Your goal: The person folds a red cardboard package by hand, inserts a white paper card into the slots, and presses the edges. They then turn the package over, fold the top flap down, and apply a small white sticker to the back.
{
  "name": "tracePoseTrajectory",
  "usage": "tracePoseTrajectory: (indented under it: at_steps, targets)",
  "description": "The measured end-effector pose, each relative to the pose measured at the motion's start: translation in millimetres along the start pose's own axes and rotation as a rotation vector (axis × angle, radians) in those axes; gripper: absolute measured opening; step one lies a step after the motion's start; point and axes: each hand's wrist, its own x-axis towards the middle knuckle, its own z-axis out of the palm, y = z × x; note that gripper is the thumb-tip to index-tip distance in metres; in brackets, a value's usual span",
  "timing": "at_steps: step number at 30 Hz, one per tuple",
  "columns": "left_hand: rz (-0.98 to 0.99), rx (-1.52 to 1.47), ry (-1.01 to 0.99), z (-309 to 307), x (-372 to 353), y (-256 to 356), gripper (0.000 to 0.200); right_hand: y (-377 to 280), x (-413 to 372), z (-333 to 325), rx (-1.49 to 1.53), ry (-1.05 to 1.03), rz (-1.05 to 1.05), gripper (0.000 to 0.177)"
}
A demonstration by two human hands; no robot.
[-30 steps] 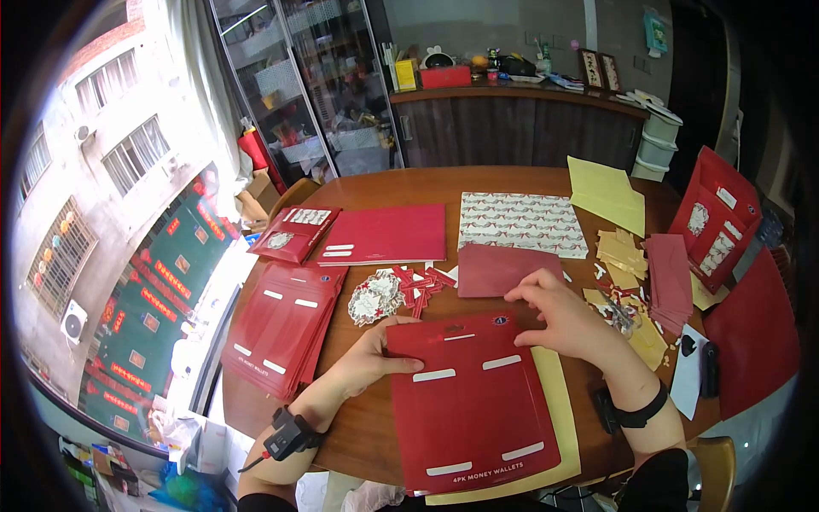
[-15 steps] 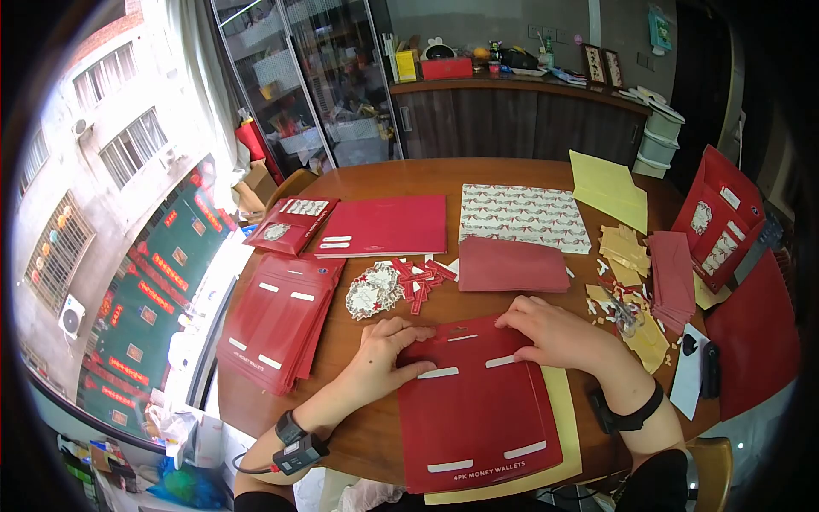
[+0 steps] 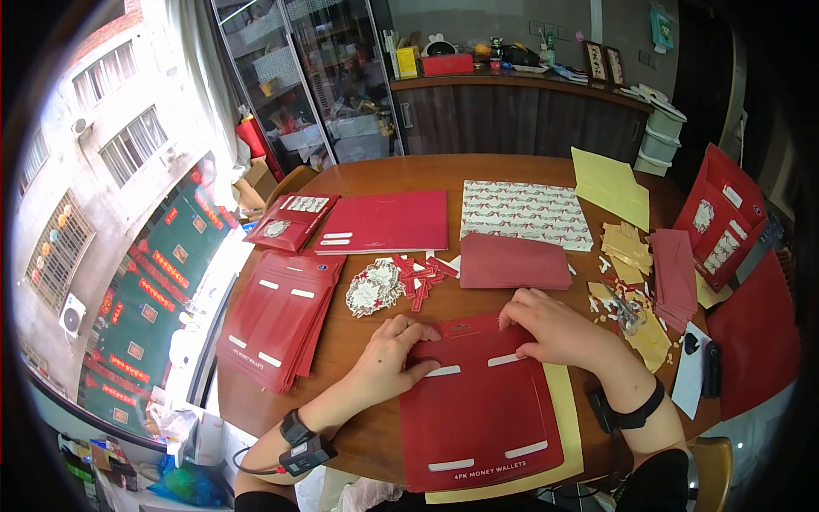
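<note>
1. Head view: a red packet (image 3: 478, 418) lies partly over yellow paper (image 3: 570, 427), its long axis running from my hands toward my body.
2. My half-curled left hand (image 3: 386, 365) and right hand (image 3: 556, 331) hold its far corners, equally near.

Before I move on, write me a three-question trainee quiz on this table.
1. True or false: the left hand and right hand both touch the far end of the red sleeve.
2. What sticks out from under that red sleeve?
A) patterned sheet
B) yellow sheet
C) maroon envelopes
3. Fill in the print at the near end of the red sleeve: "4PK MONEY ____".

Key: 1 true; 2 B; 3 WALLETS.
</note>
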Motion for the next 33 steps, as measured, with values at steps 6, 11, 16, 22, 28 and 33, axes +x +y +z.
tracePoseTrajectory:
  at_steps: [6,11,16,22,28,33]
  targets:
    - [0.0,-0.042,0.026,0,1,0,0.035,-4,0,0,-0.071,0.049,-0.033,0.039]
    - [0.0,-0.035,0.044,0,2,2,0.031,-9,0,4,-0.172,0.081,-0.085,0.038]
    - [0.1,0.093,0.102,-1,2,12,0.025,-14,0,6,-0.259,0.036,-0.094,0.033]
    - [0.186,0.115,0.026,0,1,8,0.018,-11,-1,14,-0.252,0.097,-0.144,0.029]
    - [0.302,0.203,0.008,-3,0,11,0.014,-18,-2,15,-0.213,0.121,-0.177,0.028]
    - [0.363,0.324,-0.023,-6,-1,15,0.026,-14,-4,14,-0.291,0.033,-0.203,0.04]
